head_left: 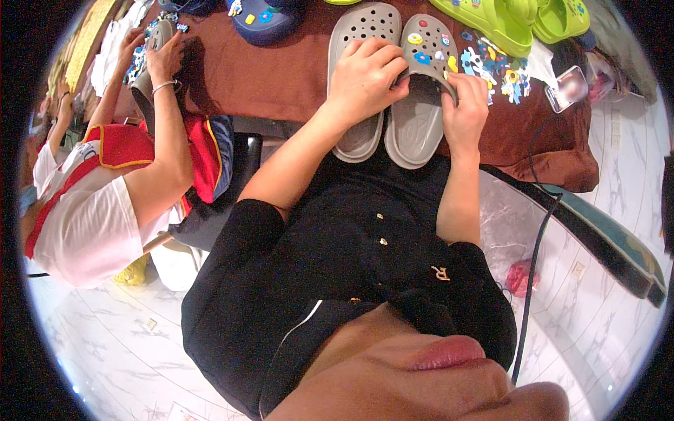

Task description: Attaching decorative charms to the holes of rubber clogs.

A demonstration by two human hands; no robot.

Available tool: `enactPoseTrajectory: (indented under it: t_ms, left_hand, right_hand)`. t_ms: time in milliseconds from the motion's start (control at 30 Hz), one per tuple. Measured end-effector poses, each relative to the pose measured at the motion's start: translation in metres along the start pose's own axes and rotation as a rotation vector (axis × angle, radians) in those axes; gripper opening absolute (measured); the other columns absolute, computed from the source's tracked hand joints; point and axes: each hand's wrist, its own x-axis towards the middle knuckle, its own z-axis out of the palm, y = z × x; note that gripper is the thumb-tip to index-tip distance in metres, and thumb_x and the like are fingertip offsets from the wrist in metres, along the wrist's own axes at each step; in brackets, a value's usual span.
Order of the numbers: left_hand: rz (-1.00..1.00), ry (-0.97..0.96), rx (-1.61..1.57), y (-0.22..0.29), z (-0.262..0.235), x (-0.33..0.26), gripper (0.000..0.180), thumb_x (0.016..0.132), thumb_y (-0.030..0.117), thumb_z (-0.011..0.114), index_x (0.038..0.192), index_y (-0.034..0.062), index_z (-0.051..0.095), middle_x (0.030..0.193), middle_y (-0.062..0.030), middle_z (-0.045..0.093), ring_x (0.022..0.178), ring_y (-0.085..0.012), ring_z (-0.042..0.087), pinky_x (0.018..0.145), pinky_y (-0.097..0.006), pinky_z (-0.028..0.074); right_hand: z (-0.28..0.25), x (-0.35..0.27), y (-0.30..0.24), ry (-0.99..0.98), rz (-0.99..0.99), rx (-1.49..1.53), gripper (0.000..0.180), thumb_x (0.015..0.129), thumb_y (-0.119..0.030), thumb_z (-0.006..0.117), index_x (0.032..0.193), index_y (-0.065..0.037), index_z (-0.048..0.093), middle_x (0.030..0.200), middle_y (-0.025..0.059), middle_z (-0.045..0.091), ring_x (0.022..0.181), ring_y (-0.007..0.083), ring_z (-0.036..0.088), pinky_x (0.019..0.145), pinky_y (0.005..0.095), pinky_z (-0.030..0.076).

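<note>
Two grey perforated clogs lie side by side at the near edge of a table under a brown cloth [281, 77]. My left hand [365, 74] lies across them and grips the upper of the right-hand grey clog [421, 105], fingers curled into its opening. My right hand [465, 105] pinches that clog's upper from the right side. Several small colourful charms [421, 48] sit in its holes. The left-hand grey clog [358, 28] carries no charms that I can see.
Loose colourful charms [502, 70] lie on the cloth to the right, beside a phone [570, 88] with a black cable. Green clogs [505, 21] and a dark blue clog [263, 21] stand farther back. At left a person in white and red [98, 210] holds another grey clog [151, 63].
</note>
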Motion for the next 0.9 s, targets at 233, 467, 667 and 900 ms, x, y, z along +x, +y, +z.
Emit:
enactPoseTrajectory:
  t_ms: [233,467,667,900]
  left_hand:
    - [0.001,-0.003,-0.003,0.0,0.001,0.0,0.025,0.063,0.019,0.076,0.086,0.0139,0.067,0.098,0.0016,0.068,0.099,-0.0187,0.063,0.082,-0.037,0.049]
    - [-0.007,-0.011,-0.007,0.0,0.001,0.0,0.025,0.063,0.019,0.077,0.086,0.014,0.068,0.099,0.0016,0.068,0.099,-0.0187,0.063,0.082,-0.036,0.049]
    - [-0.002,-0.003,-0.004,-0.001,0.001,0.0,0.025,0.063,0.019,0.077,0.086,0.0139,0.068,0.099,0.0016,0.068,0.099,-0.0188,0.064,0.082,-0.036,0.049]
    - [-0.002,-0.004,-0.001,-0.001,0.0,0.0,0.024,0.063,0.019,0.077,0.085,0.014,0.068,0.099,0.0018,0.068,0.099,-0.0188,0.064,0.083,-0.036,0.049]
  right_hand:
    - [-0.002,0.005,-0.009,0.086,0.005,-0.103,0.036,0.063,0.003,0.074,0.097,-0.003,0.064,0.097,0.0122,0.065,0.096,0.033,0.058,0.087,0.0418,0.047]
    - [0.001,0.011,-0.013,0.024,-0.01,-0.203,0.044,0.061,0.002,0.074,0.103,-0.004,0.063,0.088,0.0108,0.064,0.089,0.0309,0.059,0.079,0.0427,0.047]
    - [0.0,0.018,-0.01,-0.005,-0.195,-0.211,0.036,0.067,0.001,0.067,0.103,-0.005,0.064,0.082,0.0102,0.062,0.081,0.0287,0.059,0.073,0.0408,0.046]
    - [0.001,0.017,-0.009,-0.029,-0.206,-0.216,0.037,0.066,0.002,0.067,0.102,-0.005,0.065,0.081,0.0092,0.063,0.08,0.0278,0.06,0.072,0.0397,0.047]
